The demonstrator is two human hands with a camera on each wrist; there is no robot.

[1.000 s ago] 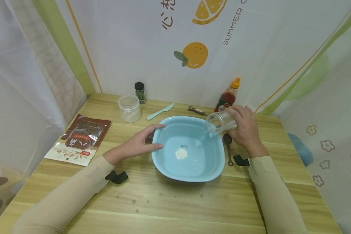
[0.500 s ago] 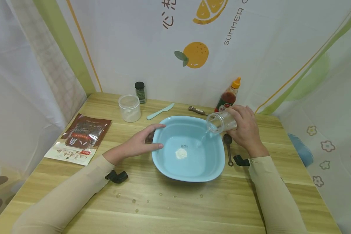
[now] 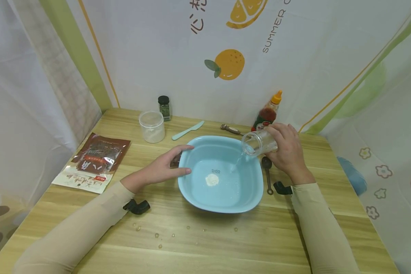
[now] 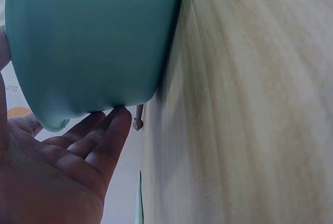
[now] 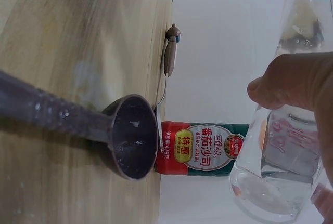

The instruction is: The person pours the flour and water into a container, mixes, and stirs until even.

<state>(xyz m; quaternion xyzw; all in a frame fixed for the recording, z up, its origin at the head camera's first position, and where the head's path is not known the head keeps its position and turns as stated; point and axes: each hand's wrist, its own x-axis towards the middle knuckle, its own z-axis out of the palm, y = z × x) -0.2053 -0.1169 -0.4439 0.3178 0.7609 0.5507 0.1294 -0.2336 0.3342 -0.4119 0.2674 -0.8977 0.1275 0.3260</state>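
Note:
A light-blue plastic basin (image 3: 222, 198) sits on the wooden table with a small heap of white powder (image 3: 212, 180) on its bottom. My left hand (image 3: 164, 165) holds its left side, thumb and index finger over the rim; in the left wrist view the other fingers (image 4: 112, 135) rest against the outer wall. Over the basin's right rim, my right hand (image 3: 287, 150) grips a clear jar (image 3: 260, 142) tipped to the left. A thin stream of water (image 3: 238, 163) falls from its mouth into the basin. Water also shows inside the jar in the right wrist view.
A brown measuring spoon (image 3: 267, 173) lies right of the basin. Behind stand a ketchup bottle (image 3: 265, 116), a brown-handled utensil (image 3: 231, 129), a pale green spreader (image 3: 187, 131), a clear tub (image 3: 152, 129) and a spice jar (image 3: 164, 109). A brown packet (image 3: 92, 161) lies left; water drops dot the front.
Water keeps running from the tipped jar into the basin. Both hands and the basin stay in place.

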